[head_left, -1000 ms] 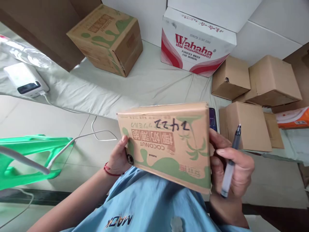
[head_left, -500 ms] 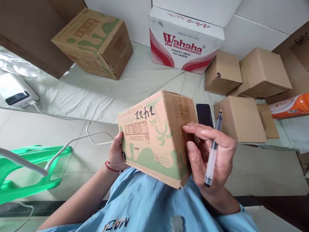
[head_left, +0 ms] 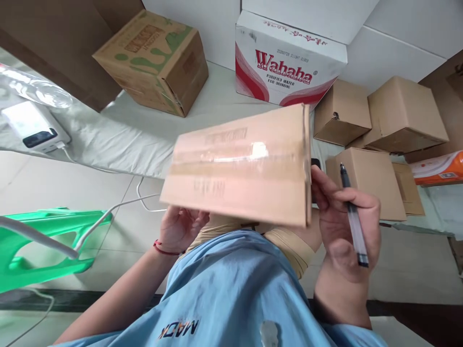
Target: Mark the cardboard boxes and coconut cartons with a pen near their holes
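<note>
A brown cardboard box [head_left: 231, 176] is up in front of my body, its taped face turned toward me and slightly blurred. My left hand [head_left: 183, 226] is under its lower left edge, with the fingers curled beneath and partly hidden by the box. At the right end, my right hand [head_left: 349, 221] has its fingertips against the box's side. That same hand also grips a pen [head_left: 353, 217] with a dark tip pointing up and away from me. A dark phone [head_left: 316, 162] lies behind the box, mostly covered by it.
A coconut-print box [head_left: 155, 62] and a white Wahaha water box [head_left: 289, 62] stand at the back of the cloth-covered table [head_left: 94, 140]. Several plain cardboard boxes [head_left: 372, 183] are at right. A white power bank [head_left: 36, 127] lies left, above a green stool [head_left: 47, 236].
The held box has been turned, so its taped face replaces the printed side with handwritten digits. My left hand has shifted underneath; my right hand, with the pen, has moved right.
</note>
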{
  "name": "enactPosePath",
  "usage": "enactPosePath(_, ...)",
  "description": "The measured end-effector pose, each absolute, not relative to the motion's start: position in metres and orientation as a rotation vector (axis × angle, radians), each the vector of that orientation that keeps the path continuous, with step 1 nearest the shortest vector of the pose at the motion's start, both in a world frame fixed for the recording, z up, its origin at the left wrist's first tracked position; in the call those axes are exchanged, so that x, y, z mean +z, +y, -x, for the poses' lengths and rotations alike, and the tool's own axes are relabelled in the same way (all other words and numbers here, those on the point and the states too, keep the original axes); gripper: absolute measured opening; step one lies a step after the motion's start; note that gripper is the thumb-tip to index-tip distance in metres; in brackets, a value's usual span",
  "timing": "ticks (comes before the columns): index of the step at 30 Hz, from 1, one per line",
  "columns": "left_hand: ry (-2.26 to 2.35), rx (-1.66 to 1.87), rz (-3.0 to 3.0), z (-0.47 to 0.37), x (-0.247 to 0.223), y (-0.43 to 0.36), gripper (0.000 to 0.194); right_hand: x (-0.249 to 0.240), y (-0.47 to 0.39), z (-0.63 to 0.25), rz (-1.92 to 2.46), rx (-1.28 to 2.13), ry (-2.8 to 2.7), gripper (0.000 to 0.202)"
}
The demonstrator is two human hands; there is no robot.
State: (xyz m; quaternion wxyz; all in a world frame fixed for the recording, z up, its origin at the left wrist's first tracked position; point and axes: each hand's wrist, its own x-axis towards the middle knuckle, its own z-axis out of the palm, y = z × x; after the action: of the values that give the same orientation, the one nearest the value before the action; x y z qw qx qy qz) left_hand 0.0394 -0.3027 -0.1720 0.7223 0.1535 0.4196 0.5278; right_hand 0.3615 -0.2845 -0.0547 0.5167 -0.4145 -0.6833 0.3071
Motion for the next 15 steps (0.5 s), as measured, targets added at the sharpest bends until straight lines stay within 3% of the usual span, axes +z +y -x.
enactPosePath(3,0.965,1.169,-0.501,-0.036,-0.154,-0.298,0.044,-0.056,-0.282,-0.364,1.004,0.690,-1.715,0.035)
enactPosePath(7,1.055,1.178,-0.618,-0.029,-0.135,-0.298,0.036,-0.074,-0.265,-0.375,1.195,0.604,-1.703,0.039)
enactPosePath(15,1.232,1.216,-0.672,-0.031,-0.131,-0.288,0.033,-0.124,-0.247,-0.378,1.334,0.778,-1.602,0.029)
